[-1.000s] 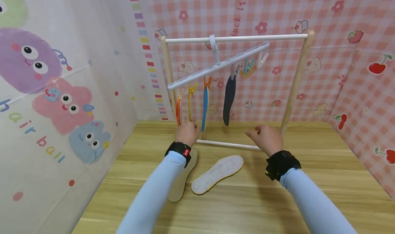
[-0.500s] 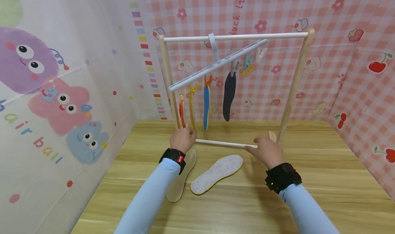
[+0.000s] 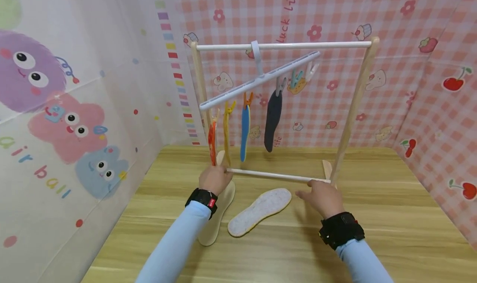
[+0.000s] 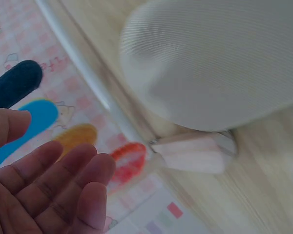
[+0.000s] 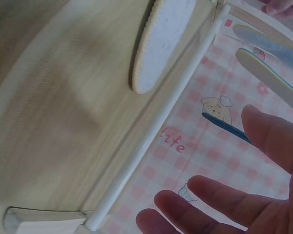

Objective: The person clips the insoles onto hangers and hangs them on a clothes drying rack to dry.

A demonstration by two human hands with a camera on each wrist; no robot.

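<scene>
My left hand [image 3: 215, 179] is just below the hanging insoles, near the left end of the rack's lower bar [image 3: 275, 175]. In the left wrist view its fingers [image 4: 63, 178] are loosely bent with nothing in them. My right hand [image 3: 323, 196] is by the bar's right end, and the right wrist view shows its fingers [image 5: 224, 197] spread and bare. A pale blue hanger [image 3: 258, 81] hangs tilted, left end low. Clipped below it are a red-orange insole [image 3: 212, 144], a yellow insole [image 3: 226, 140], a blue insole [image 3: 244, 136] and a dark grey insole [image 3: 273, 119].
A beige insole [image 3: 212, 227] lies on the wooden table [image 3: 290, 254], partly covered by my left hand. To its right is a fuzzy white insole [image 3: 259, 212] with a yellow edge. Teal [image 3: 295, 80] and white clothespins [image 3: 311, 71] on the hanger hold nothing.
Both hands have come down: the left from beside the hanging insoles, shifting left, the right to just in front of the lower bar. The hanger and insoles sway slightly.
</scene>
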